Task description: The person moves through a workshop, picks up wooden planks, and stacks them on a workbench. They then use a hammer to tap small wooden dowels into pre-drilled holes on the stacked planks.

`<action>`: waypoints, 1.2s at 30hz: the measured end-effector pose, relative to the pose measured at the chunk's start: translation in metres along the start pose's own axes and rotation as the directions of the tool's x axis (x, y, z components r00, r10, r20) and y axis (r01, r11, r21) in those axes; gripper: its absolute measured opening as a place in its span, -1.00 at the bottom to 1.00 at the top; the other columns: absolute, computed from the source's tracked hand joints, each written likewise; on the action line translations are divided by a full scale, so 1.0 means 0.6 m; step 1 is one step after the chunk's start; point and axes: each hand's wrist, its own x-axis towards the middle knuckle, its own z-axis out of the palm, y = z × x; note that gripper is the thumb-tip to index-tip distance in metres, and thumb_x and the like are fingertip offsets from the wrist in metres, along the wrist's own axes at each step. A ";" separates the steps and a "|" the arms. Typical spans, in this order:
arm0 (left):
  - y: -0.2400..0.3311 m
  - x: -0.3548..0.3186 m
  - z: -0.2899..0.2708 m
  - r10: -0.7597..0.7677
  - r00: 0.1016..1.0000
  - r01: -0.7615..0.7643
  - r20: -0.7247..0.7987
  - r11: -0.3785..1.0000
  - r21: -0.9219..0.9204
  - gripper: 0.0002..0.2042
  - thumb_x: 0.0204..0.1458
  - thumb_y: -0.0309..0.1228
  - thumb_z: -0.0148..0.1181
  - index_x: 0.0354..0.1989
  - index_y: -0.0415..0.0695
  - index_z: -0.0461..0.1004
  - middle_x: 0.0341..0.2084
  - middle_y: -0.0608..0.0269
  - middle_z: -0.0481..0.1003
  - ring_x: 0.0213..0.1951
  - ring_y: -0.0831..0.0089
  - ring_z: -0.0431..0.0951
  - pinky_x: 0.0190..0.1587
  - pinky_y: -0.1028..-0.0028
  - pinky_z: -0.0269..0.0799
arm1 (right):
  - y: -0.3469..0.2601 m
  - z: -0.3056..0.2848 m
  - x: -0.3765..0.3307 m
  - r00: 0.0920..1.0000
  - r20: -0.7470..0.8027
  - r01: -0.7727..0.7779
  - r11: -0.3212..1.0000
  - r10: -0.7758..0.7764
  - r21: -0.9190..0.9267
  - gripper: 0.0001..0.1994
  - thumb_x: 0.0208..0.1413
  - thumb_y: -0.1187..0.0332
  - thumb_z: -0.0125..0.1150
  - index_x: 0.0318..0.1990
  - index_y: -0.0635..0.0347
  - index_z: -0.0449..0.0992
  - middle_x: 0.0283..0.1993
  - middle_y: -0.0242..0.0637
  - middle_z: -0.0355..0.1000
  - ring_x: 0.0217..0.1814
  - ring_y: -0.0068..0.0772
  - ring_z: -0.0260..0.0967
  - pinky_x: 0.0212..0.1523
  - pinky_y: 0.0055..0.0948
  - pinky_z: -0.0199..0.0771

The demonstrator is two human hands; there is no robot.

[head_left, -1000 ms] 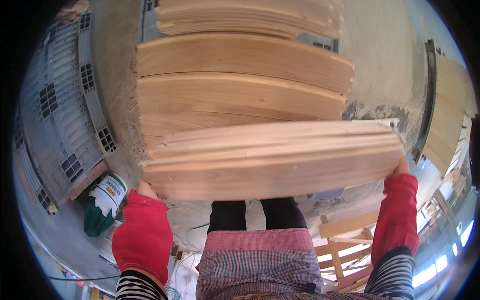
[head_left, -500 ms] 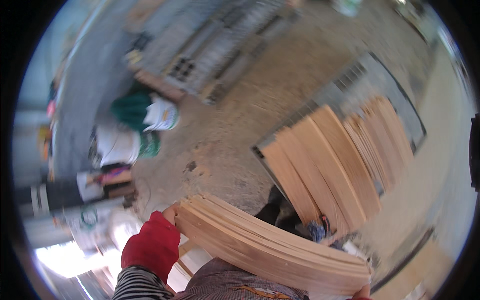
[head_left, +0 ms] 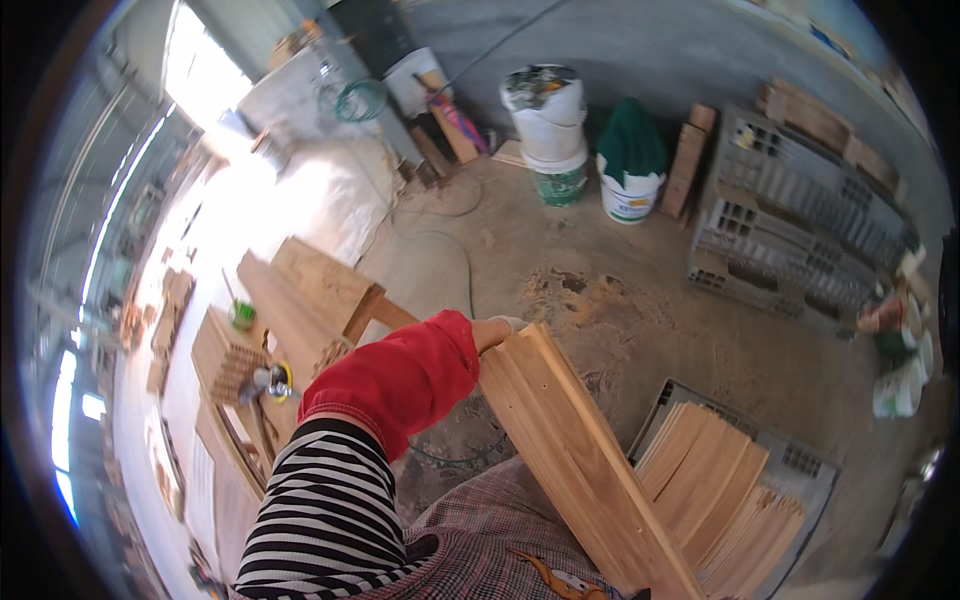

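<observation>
A long bundle of pale brown wooden boards slants across the lower middle, in front of my body. At its upper end my left hand, below a red sleeve cover over a striped sleeve, is closed round the board ends. The fingers on the far side are partly hidden. The bundle's other end runs out of the picture at the lower edge, and my right hand does not show. Past the bundle, to the right, more curved boards lie in rows on a grey plastic pallet.
To the left stands a wooden bench carrying stacked wood pieces, a small green pot and a power tool. White buckets stand by the far wall, beside stacked grey pallets. A hose trails over the floor.
My view has swung left, bringing the bench into sight and moving the loaded pallet lower right. The bundle, once nearly level, now slants steeply. My right hand has left the picture.
</observation>
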 end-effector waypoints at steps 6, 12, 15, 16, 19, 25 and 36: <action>-0.088 -0.098 -0.126 -0.098 0.978 0.084 -0.186 0.993 -0.080 -0.60 0.09 -0.07 -0.02 -0.17 -0.17 0.51 -0.32 0.19 0.55 -0.29 0.36 0.57 -0.21 0.41 0.46 | -0.088 0.093 -0.051 0.982 0.134 0.160 0.965 -0.133 -0.210 -0.57 0.19 0.08 -0.11 0.09 0.13 0.35 -0.02 -0.21 0.44 0.00 -0.27 0.40 -0.08 -0.28 0.43; -0.206 -0.139 -0.301 -0.232 0.923 0.191 -0.308 0.969 -0.158 -0.60 0.08 -0.07 -0.01 -0.20 -0.16 0.52 -0.35 0.19 0.55 -0.30 0.35 0.57 -0.22 0.40 0.46 | -0.133 0.205 -0.104 0.974 0.194 0.185 0.906 -0.117 -0.382 -0.57 0.19 0.08 -0.13 0.09 0.12 0.35 -0.03 -0.21 0.45 0.00 -0.27 0.40 -0.09 -0.27 0.44; -0.273 -0.153 -0.396 -0.301 0.888 0.245 -0.346 0.949 -0.198 -0.61 0.08 -0.07 -0.01 -0.21 -0.16 0.52 -0.36 0.19 0.55 -0.30 0.35 0.57 -0.23 0.40 0.46 | -0.153 0.265 -0.135 0.974 0.209 0.180 0.869 -0.092 -0.460 -0.57 0.19 0.08 -0.13 0.09 0.12 0.35 -0.04 -0.20 0.45 0.00 -0.27 0.40 -0.10 -0.26 0.44; -0.300 -0.156 -0.426 -0.329 0.877 0.268 -0.351 0.940 -0.212 -0.61 0.08 -0.07 -0.01 -0.22 -0.16 0.52 -0.36 0.19 0.55 -0.31 0.35 0.57 -0.23 0.39 0.46 | -0.159 0.284 -0.144 0.975 0.210 0.174 0.856 -0.078 -0.487 -0.57 0.19 0.08 -0.13 0.09 0.11 0.35 -0.04 -0.20 0.45 0.00 -0.26 0.40 -0.10 -0.26 0.44; -0.387 -0.172 -0.503 -0.415 0.837 0.340 -0.356 0.905 -0.257 -0.61 0.07 -0.07 -0.01 -0.23 -0.16 0.53 -0.37 0.19 0.55 -0.31 0.35 0.57 -0.24 0.39 0.46 | -0.179 0.339 -0.176 0.974 0.221 0.164 0.809 -0.043 -0.564 -0.58 0.19 0.08 -0.14 0.09 0.11 0.35 -0.04 -0.20 0.45 -0.01 -0.26 0.40 -0.11 -0.25 0.44; -0.561 -0.203 -0.614 -0.591 0.746 0.492 -0.308 0.800 -0.344 -0.61 0.07 -0.06 0.00 -0.26 -0.15 0.54 -0.40 0.19 0.55 -0.32 0.34 0.57 -0.25 0.38 0.46 | -0.227 0.414 -0.227 0.972 0.234 0.148 0.714 0.023 -0.685 -0.58 0.20 0.08 -0.15 0.09 0.10 0.35 -0.05 -0.19 0.45 -0.01 -0.26 0.40 -0.13 -0.24 0.45; -0.710 -0.264 -0.697 -0.810 0.545 0.722 -0.216 0.585 -0.369 -0.62 0.05 -0.06 0.01 -0.31 -0.14 0.56 -0.44 0.20 0.54 -0.33 0.34 0.56 -0.27 0.37 0.46 | -0.315 0.481 -0.240 0.955 0.282 0.172 0.610 0.089 -0.774 -0.59 0.21 0.08 -0.18 0.09 0.08 0.35 -0.07 -0.18 0.45 -0.02 -0.25 0.40 -0.16 -0.21 0.46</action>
